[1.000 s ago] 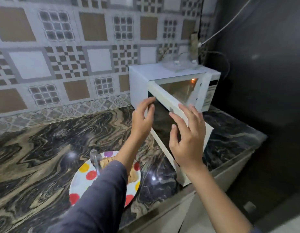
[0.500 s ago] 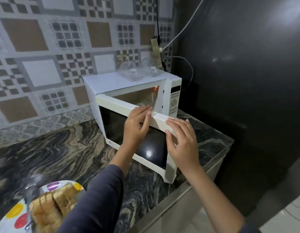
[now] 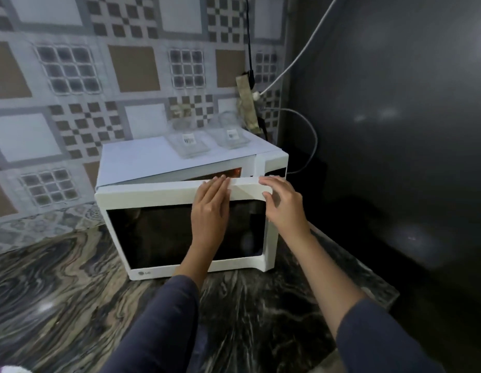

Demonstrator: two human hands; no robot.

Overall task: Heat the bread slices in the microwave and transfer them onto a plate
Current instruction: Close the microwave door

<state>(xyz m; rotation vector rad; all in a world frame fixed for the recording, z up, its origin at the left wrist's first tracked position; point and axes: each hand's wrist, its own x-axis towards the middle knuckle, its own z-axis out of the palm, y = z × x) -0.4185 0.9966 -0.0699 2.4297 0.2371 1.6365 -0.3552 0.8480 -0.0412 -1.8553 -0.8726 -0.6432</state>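
A white microwave (image 3: 142, 162) stands on the marbled counter against the tiled wall. Its door (image 3: 158, 232), white-framed with a dark window, stands a narrow gap ajar, and an orange glow shows inside through that gap. My left hand (image 3: 209, 211) lies flat on the door's front with straight fingers reaching its top edge. My right hand (image 3: 283, 203) touches the door's upper right corner, fingers loosely bent over the edge. A sliver of the spotted plate (image 3: 10, 369) shows at the bottom left corner. The bread is out of view.
Two clear glass containers (image 3: 189, 140) sit on top of the microwave. Cables (image 3: 301, 53) run from a wall socket behind its right side. A dark wall (image 3: 395, 130) closes the right. The counter edge (image 3: 390, 294) drops off at the right front.
The door has swung from wide open to nearly shut under both hands. The view has shifted right, so the plate with bread has slid out of frame.
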